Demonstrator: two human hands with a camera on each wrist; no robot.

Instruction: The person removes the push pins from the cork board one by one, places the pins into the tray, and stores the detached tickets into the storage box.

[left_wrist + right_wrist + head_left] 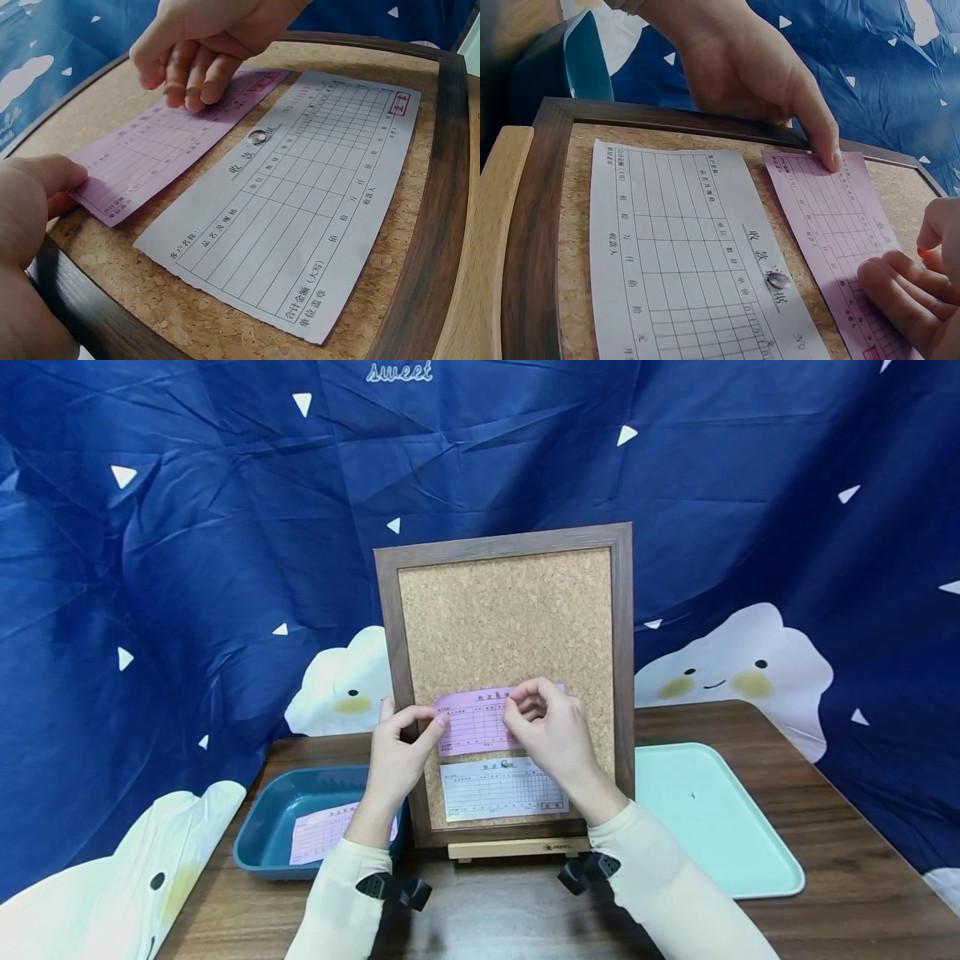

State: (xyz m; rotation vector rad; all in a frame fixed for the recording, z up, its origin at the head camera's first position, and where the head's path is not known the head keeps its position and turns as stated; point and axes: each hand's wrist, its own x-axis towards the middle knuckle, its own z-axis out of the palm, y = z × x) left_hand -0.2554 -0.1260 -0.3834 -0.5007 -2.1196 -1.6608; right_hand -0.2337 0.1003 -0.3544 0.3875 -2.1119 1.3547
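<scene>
A cork board (510,618) in a dark wooden frame stands propped upright. My left hand (393,752) pinches the left edge of a pink receipt slip (471,731) lying against the cork. Over the slip's upper right part, my right hand (558,731) brings thumb and forefinger together, its other fingers curled; I cannot tell what is between those fingertips. Just below hangs a white receipt slip (476,793), fixed near its top middle by a silver thumbtack (257,137). The right hand covers part of the pink slip.
To the left, a dark teal basin (258,818) holds another pink slip (311,839). A mint-green tray (720,835) with a tiny dark item (692,795) lies on the right. The board rests on a light wooden ledge (517,848); a blue curtain (225,527) hangs behind.
</scene>
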